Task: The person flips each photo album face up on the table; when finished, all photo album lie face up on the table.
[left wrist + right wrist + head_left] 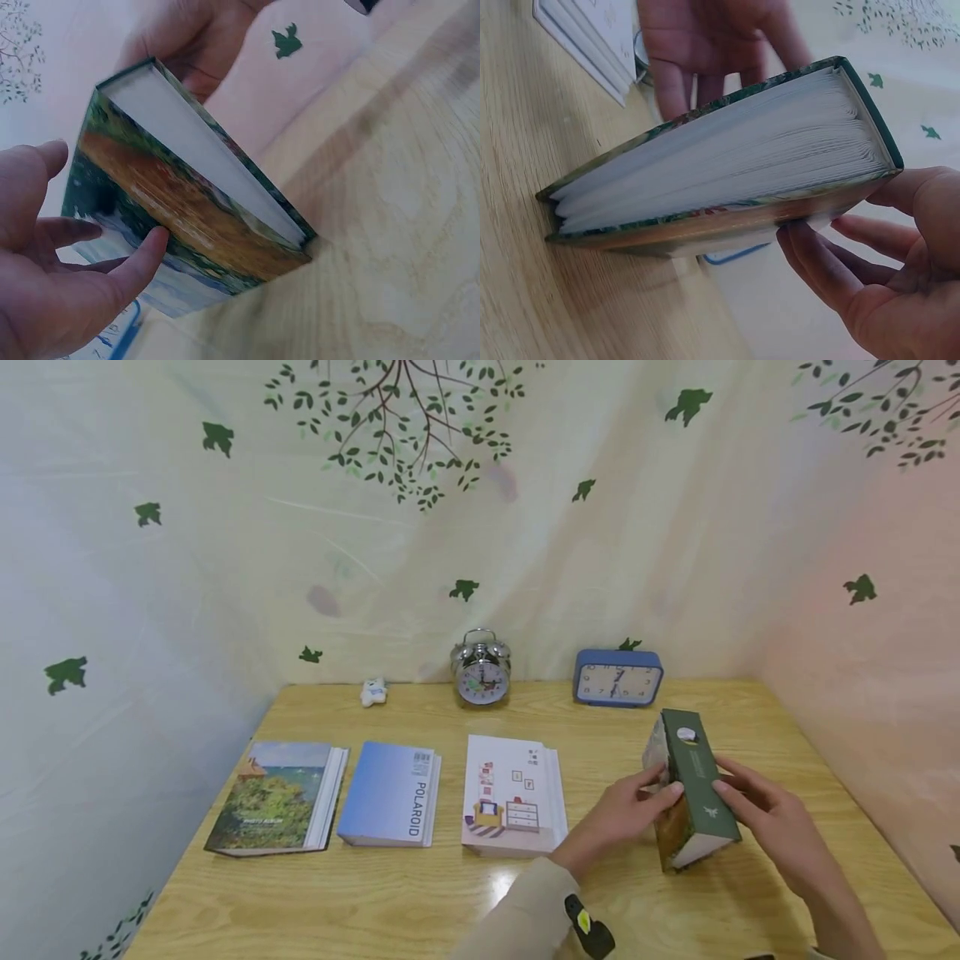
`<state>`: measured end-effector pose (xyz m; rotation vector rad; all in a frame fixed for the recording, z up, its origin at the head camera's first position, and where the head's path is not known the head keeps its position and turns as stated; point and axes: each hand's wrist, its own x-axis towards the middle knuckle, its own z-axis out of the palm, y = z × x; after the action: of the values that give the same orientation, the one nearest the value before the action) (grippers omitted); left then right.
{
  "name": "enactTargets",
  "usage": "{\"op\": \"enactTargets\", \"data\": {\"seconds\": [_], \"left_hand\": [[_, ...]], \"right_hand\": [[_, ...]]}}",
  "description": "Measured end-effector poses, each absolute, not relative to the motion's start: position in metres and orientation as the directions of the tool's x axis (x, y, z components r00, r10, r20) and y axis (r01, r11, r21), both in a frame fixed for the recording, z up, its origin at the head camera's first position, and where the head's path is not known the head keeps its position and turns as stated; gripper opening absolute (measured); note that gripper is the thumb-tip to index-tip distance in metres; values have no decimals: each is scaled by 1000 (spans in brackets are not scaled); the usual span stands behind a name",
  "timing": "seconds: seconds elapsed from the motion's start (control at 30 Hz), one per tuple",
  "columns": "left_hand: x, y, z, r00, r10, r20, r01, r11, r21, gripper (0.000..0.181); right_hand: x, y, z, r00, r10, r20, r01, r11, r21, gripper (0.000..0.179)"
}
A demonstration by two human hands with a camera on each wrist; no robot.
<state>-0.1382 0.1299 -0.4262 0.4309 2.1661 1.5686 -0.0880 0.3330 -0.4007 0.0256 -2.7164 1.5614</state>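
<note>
A thick photo album with a green spine and painted covers stands on its page edge at the right of the table, spine up. My left hand holds it from the left, its fingers on the painted cover and its thumb near the spine. From the other side my right hand holds it, with the thumb by the spine edge. The right wrist view shows white pages between the slightly spread covers, and the right fingers against one cover.
Left of the hands lie a white album with a furniture drawing, a blue POLAROID album and a landscape album. Along the back stand a small white figurine, a silver alarm clock and a blue clock. Patterned curtains hang behind.
</note>
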Motion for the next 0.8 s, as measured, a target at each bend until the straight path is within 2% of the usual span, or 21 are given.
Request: {"op": "enactTargets", "data": {"seconds": [0.3,0.47,0.8], "left_hand": [[-140,120,-413,-905,404,-135,-31,254,967,57],[-140,111,-412,-910,402,-101,-25,191,981,58],[-139,95,-413,-925,365,-103,-24,214,977,59]], "right_hand": [[-95,311,-397,-1000,-29,8,-23,556,-831,59],[-98,302,-395,-1000,-26,-9,-8,585,-811,61],[-102,285,-397,-999,-48,-13,-19,604,-797,61]]}}
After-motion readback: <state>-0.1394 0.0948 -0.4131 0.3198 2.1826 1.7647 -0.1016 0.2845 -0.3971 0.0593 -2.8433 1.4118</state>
